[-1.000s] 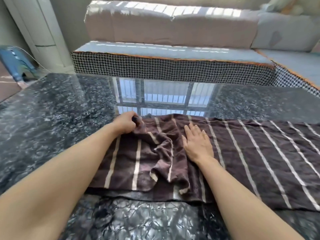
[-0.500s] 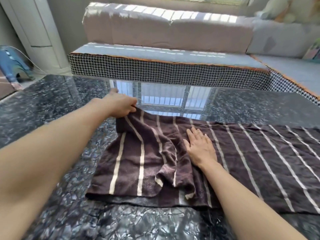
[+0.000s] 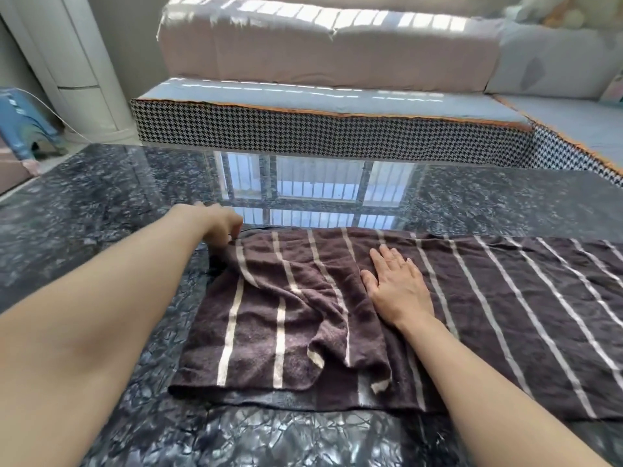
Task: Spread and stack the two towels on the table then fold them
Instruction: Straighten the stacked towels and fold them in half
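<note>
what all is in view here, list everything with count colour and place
upper towel: 1, dark brown with cream stripes, rumpled on the lower towel's left part
lower towel: 1, same colours, spread flat on the table
table: 1, glossy black marbled, foreground
sofa: 1, grey and beige with houndstooth edge, behind the table
stool: 1, blue, far left floor
left hand: pinching the upper towel's far left corner
right hand: flat on the towels

text: none legible | labels: none | brands: none | numbers: none | signs: none

Upper towel [image 3: 269, 318] on lower towel [image 3: 505, 332], on table [image 3: 101, 197]
</note>
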